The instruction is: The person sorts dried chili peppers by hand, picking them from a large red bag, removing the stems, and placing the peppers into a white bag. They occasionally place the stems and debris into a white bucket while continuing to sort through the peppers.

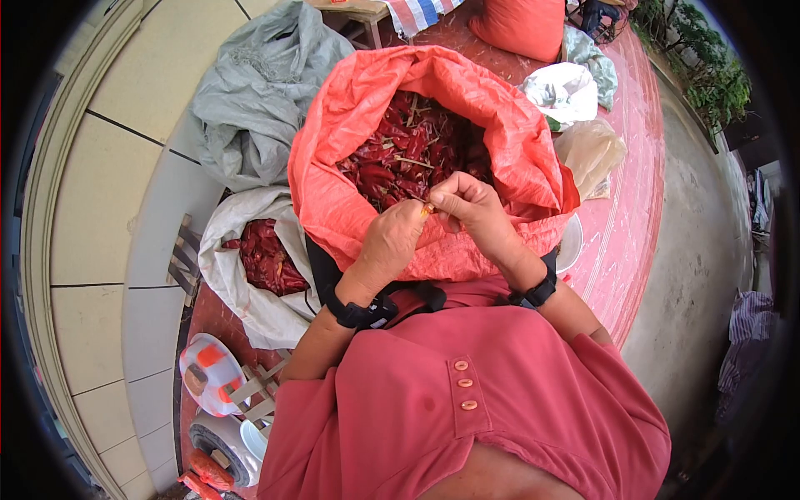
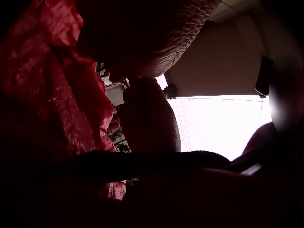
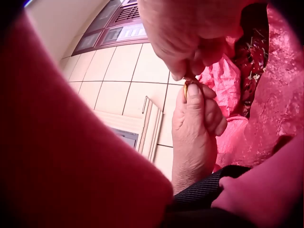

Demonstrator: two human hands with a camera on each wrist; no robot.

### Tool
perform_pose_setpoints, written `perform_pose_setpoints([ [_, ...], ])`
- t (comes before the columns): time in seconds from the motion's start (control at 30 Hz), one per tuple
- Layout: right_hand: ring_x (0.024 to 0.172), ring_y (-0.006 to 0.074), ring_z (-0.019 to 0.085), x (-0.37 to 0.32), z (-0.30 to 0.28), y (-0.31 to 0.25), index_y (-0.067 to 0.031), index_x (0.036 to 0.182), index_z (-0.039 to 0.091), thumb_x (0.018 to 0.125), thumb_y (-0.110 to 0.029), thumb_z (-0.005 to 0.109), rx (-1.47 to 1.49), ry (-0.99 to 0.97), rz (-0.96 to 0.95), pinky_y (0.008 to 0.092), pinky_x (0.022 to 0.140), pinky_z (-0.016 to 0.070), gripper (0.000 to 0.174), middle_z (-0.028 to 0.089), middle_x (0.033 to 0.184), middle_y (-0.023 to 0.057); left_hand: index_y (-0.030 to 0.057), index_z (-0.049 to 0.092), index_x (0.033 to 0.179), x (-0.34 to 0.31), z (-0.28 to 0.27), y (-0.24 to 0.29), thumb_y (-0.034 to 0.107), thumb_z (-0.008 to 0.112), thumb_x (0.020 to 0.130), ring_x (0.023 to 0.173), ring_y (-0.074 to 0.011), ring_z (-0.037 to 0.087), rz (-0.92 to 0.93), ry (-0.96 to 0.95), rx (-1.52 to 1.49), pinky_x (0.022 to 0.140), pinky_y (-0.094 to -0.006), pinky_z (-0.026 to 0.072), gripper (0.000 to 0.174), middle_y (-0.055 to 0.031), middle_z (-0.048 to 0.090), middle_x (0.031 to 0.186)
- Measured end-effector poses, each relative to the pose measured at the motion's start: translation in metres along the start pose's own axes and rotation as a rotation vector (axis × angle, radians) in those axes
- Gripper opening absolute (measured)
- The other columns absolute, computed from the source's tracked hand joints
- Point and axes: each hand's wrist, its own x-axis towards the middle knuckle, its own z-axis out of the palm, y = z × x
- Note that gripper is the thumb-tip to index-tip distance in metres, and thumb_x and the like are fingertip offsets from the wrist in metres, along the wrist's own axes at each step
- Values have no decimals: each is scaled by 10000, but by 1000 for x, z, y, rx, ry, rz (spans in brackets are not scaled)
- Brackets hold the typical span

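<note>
Over the front rim of a large red woven sack [image 1: 350, 137], two hands meet at a small yellowish-orange chili pepper [image 1: 427, 208]. My left hand [image 1: 392, 239] pinches it between thumb and curled fingers. From the other side, my right hand [image 1: 477, 215] pinches its end with thumb and forefinger. In the right wrist view the yellowish tip of the pepper [image 3: 185, 90] shows beside the left thumb; fingers cover most of it. Dried red chilies [image 1: 404, 154] with straw-coloured stems fill the sack behind the hands. The left wrist view is mostly dark.
A white sack [image 1: 221, 225] holding more red chilies stands at the left, below a grey-green sack [image 1: 250, 92]. White bags [image 1: 562, 92] and a tan plastic bag [image 1: 592, 154] lie to the right, near a white bowl [image 1: 571, 244]. A plastic basin [image 1: 210, 367] sits at lower left.
</note>
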Motion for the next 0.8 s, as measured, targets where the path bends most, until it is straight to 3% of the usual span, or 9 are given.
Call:
perform_pose_setpoints([
  [0.13,745,192,629,-6,18,-26,-47,818,603,822,-77,687,-1049,14,-725,281,631,515,89,626,817,29,-5,472,876,-7,6,0,170,452,982,728,-421,570,-261,-12,-114,609,-493,440,205,-219,553,733],
  [0.17,769,240,632,-10,21,-32,-57,832,603,790,-38,681,-1021,-2,-719,285,660,525,91,622,843,83,-4,477,885,-10,5,1,184,447,985,735,-424,572,-307,14,-122,615,-495,438,215,-221,560,744],
  [0.27,795,213,645,-18,15,-54,-45,882,612,801,-3,673,-854,140,-618,274,693,525,110,637,886,88,4,511,959,-12,-22,8,216,435,995,768,-417,587,-429,124,-76,654,-483,449,228,-221,589,805],
  [0.37,841,153,632,-28,-21,-54,-38,965,622,850,21,643,-720,531,-580,262,736,506,131,644,923,71,15,539,1158,-35,-54,-5,224,439,997,887,-359,621,-427,429,135,781,-419,480,282,-207,627,963],
  [0.43,834,130,616,-41,-54,-52,-36,990,624,880,23,616,-809,746,-532,261,738,498,124,642,926,60,-6,531,1201,-55,-78,-21,244,427,1003,1029,-343,591,-540,489,170,890,-393,453,336,-201,604,1113],
  [0.47,825,125,609,-47,-75,-48,-35,994,623,893,16,602,-910,830,-509,263,733,497,115,640,926,56,-11,522,1216,-72,-86,-40,294,404,1018,1047,-299,588,-558,477,302,924,-353,433,383,-186,606,1128],
  [0.67,727,99,587,-84,-186,9,-23,995,629,895,-6,574,-951,1031,-216,255,674,488,116,647,855,45,-2,505,1254,-148,-96,-128,287,434,997,1035,-387,559,-779,432,483,909,-443,430,393,-223,575,1147],
  [0.73,718,99,588,-93,-210,26,-18,987,630,879,3,573,-774,1043,-98,254,667,487,124,649,841,45,4,498,1268,-149,-97,-131,269,479,978,1035,-386,549,-880,382,474,912,-456,419,393,-217,571,1148],
  [0.8,721,102,592,-101,-231,43,-12,980,629,870,6,568,-676,1042,-10,254,655,490,127,652,841,50,8,501,1272,-151,-91,-141,217,531,940,1041,-381,537,-891,309,680,923,-464,406,394,-208,573,1144],
])
